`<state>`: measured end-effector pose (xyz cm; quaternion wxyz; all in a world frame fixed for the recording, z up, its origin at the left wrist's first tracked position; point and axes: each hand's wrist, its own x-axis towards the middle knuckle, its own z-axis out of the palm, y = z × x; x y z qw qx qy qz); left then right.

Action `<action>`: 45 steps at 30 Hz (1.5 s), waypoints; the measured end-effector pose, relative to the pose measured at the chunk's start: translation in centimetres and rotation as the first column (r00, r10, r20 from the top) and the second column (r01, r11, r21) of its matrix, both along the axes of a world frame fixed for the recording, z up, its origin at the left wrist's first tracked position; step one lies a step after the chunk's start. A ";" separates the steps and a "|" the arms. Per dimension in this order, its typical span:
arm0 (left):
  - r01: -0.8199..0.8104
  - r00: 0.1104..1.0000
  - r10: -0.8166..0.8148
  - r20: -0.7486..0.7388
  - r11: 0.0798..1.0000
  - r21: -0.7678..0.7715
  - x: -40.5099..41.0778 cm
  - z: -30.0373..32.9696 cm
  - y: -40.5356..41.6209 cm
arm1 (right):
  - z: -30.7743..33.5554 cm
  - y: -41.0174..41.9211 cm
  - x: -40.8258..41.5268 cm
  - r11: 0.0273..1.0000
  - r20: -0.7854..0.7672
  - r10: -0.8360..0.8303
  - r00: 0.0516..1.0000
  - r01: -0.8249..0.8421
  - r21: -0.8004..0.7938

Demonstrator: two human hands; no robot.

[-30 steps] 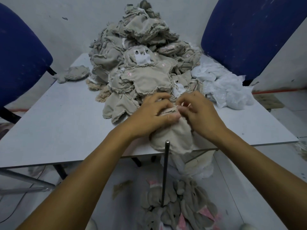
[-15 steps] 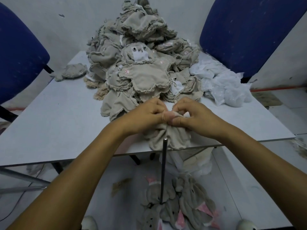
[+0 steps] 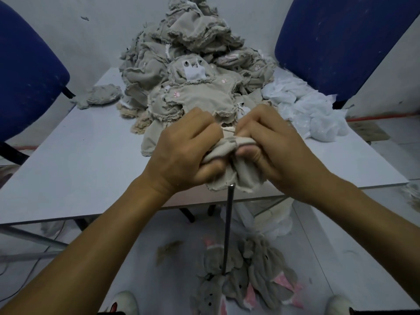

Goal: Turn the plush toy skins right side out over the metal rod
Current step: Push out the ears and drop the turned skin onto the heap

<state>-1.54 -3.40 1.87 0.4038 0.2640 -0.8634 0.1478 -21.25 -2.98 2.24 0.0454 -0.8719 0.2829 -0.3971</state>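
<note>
A beige plush toy skin (image 3: 236, 173), inside out, hangs bunched just above the tip of the upright metal rod (image 3: 228, 226). My left hand (image 3: 186, 153) grips its left side with curled fingers. My right hand (image 3: 270, 144) pinches the right side, thumb underneath. The skin's frayed lower edge touches the rod's top. Behind my hands a big pile of inside-out beige skins (image 3: 191, 71) covers the back of the grey table (image 3: 79, 160).
Finished grey plush skins with pink ears (image 3: 254, 278) lie on the floor around the rod's base. White fabric (image 3: 306, 112) is heaped on the table at right. Blue chairs stand at left (image 3: 25, 83) and right (image 3: 336, 42). My shoes show at the bottom edge.
Both hands have drawn the skin off the table toward me, bunching it and bringing it down to the rod's tip.
</note>
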 end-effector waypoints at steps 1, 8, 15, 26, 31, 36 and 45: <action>0.003 1.000 -0.003 0.015 1.000 -0.008 0.1 -0.3 0.3 | -0.4 0.4 -0.1 0.998 -0.016 -0.027 1.000 0.026 -0.057; 0.118 0.993 -0.117 -0.021 0.990 0.072 -0.4 -2.8 2.8 | -4.0 3.4 -0.2 0.983 0.024 -0.055 0.998 0.058 -0.177; 0.078 0.997 -0.078 -0.007 0.971 0.226 -0.2 -7.8 4.5 | -8.4 4.9 -0.5 0.985 -0.026 -0.071 0.997 0.066 -0.160; 0.128 0.991 -0.135 -0.003 0.929 0.347 0.6 -5.7 4.0 | -6.8 4.7 -1.2 0.999 -0.059 -0.039 0.997 0.038 -0.017; 0.164 0.975 -0.085 -0.203 0.897 0.410 0.1 -1.4 2.5 | -3.2 3.1 0.0 0.987 0.218 -0.135 0.967 0.112 0.118; 0.045 0.985 0.034 -0.169 0.896 0.442 -0.8 -1.2 1.6 | -2.7 0.8 1.1 0.894 0.287 -0.365 0.885 0.248 0.374; -0.009 0.974 0.164 -0.156 0.718 0.696 -0.9 -2.4 0.0 | -3.6 -2.1 0.5 0.706 0.199 -0.363 0.910 0.129 0.697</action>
